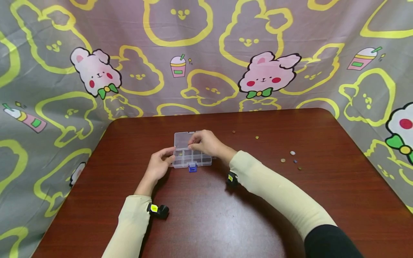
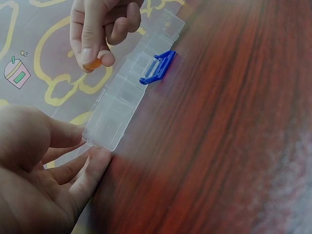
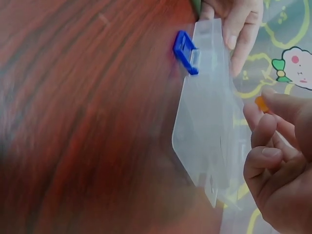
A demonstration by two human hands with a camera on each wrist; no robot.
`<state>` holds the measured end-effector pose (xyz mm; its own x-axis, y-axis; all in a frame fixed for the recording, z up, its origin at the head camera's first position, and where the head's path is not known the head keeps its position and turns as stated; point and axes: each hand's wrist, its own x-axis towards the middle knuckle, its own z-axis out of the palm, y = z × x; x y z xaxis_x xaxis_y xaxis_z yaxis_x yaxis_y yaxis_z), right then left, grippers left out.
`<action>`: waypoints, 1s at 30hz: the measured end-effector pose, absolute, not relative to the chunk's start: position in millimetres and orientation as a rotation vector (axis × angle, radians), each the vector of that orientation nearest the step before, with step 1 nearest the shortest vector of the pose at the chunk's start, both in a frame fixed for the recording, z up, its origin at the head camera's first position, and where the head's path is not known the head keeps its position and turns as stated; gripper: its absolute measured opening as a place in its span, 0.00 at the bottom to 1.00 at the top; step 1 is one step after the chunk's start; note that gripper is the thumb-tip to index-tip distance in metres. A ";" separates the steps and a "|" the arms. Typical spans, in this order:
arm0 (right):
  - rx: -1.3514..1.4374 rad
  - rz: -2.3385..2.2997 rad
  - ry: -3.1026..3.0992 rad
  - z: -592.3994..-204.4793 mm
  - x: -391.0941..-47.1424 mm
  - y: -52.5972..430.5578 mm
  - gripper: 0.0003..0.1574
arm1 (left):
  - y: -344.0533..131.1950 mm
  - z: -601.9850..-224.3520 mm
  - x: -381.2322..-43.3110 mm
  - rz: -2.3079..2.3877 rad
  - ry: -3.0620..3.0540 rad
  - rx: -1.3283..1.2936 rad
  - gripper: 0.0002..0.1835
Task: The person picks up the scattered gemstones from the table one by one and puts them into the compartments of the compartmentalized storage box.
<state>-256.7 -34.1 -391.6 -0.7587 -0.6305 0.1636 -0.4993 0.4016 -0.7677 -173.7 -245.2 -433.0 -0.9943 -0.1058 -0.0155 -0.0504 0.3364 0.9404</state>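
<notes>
A clear plastic compartment box [image 1: 180,166] lies on the table with its lid [image 1: 181,140] raised at the back. Its blue latch [image 1: 192,167] hangs open at the front. My left hand [image 1: 157,165] grips the box's left end between thumb and fingers. Over the compartments, my right hand [image 1: 206,143] pinches a small orange stone [image 2: 92,64] between thumb and index finger. The right wrist view shows the same orange stone [image 3: 261,103] at the fingertips, beside the box wall. One small yellowish stone [image 1: 180,154] sits in the back left compartment.
Loose small stones lie on the brown table [image 1: 206,222] to the right: a white one [image 1: 292,153], a tan one [image 1: 283,160], a blue one [image 1: 295,161] and a green one [image 1: 299,168]. Farther back are a yellow stone [image 1: 257,137] and a reddish one [image 1: 233,132]. A patterned curtain [image 1: 213,57] surrounds the table.
</notes>
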 end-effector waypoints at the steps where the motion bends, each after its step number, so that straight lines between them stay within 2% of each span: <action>1: -0.982 -1.308 2.488 -392.4 -256.2 -35.1 0.03 | -245.5 -433.1 -173.8 -1.777 -2.529 0.148 0.19; 6: -0.893 -1.333 2.476 -395.1 -253.2 -41.0 0.04 | -246.8 -432.8 -174.5 -1.789 -2.534 0.151 0.20; 30: -0.870 -1.148 2.601 -398.6 -245.1 -56.9 0.05 | -245.4 -432.3 -173.4 -1.787 -2.526 0.136 0.20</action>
